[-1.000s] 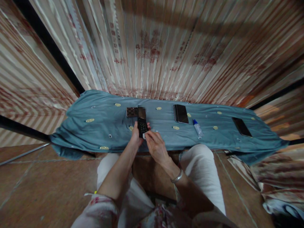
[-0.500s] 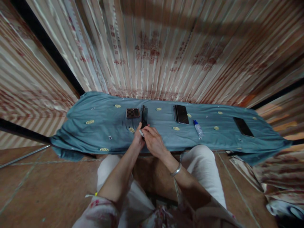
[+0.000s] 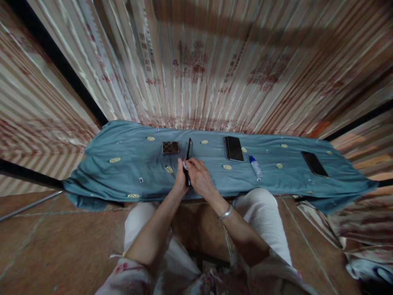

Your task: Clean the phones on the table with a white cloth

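"Where's the black phone point(image 3: 190, 150)?"
"Between the two hands, turned nearly edge-on, above the near side of the cloth-covered tabletop point(image 3: 139, 157)."
"And each grip?"
"The left hand point(image 3: 180, 179) is closed around the phone's lower part. The right hand point(image 3: 200, 177) pinches a small white piece point(image 3: 184, 165) against it."
"What lies about them?"
"A checkered case point(image 3: 170, 148) just beyond, to the left; rightward, a dark slab point(image 3: 235, 148), a blue-capped bottle point(image 3: 256, 167) and, well apart, a flat dark device point(image 3: 315, 163)."

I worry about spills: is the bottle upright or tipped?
Tipped: the bottle lies lengthwise along the cloth, blue cap pointing away from the person.
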Tool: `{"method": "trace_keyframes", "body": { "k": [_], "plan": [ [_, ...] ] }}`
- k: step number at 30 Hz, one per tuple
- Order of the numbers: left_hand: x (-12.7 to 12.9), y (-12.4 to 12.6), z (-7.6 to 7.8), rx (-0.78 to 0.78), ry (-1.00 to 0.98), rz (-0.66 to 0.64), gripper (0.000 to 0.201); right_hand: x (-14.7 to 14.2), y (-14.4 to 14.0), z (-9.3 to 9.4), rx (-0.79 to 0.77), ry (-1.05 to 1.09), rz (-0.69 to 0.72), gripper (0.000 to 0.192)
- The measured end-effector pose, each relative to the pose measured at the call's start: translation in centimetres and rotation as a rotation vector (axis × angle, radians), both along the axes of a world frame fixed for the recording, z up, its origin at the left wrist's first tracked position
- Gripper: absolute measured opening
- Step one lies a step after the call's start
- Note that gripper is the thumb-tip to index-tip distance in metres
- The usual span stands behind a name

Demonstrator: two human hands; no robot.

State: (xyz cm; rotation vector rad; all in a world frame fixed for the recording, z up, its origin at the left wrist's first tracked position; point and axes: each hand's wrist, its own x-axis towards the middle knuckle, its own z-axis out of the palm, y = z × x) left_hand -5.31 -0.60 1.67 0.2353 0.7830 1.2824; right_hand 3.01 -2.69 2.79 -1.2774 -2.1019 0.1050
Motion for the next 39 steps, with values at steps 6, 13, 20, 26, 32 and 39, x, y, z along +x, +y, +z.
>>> {"method": "trace_keyframes", "body": {
  "k": [6, 13, 20, 26, 32, 39],
  "plan": [
    [-0.9, 0.3, 0.6, -0.035, 0.064, 0.059, 0.042, -0.3, -3.1, -0.5, 0.026, -0.026, 0.056, 0.036],
    [-1.1, 0.2, 0.8, -0.001, 0.063, 0.083, 0.041, -0.1, -3.2, -0.4, 0.013, -0.024, 0.053, 0.035],
    [0.0, -0.1, 0.5, 0.049, -0.008, 0.006, 0.041, 0.1, 0.1, -0.4, -0.018, 0.014, -0.007, 0.035],
    [-0.3, 0.0, -0.2, -0.046, -0.01, -0.026, 0.036, 0.2, 1.1, -1.0, 0.018, 0.147, -0.045, 0.033],
    [-0.3, -0.1, -0.3, -0.051, 0.005, -0.06, 0.037, 0.4, 1.6, -0.9, 0.033, 0.131, -0.056, 0.032],
    [-0.8, -0.1, -0.1, -0.033, 0.002, -0.123, 0.032, 2.0, 2.0, -2.3, 0.028, 0.152, -0.139, 0.033]
  ]
}}
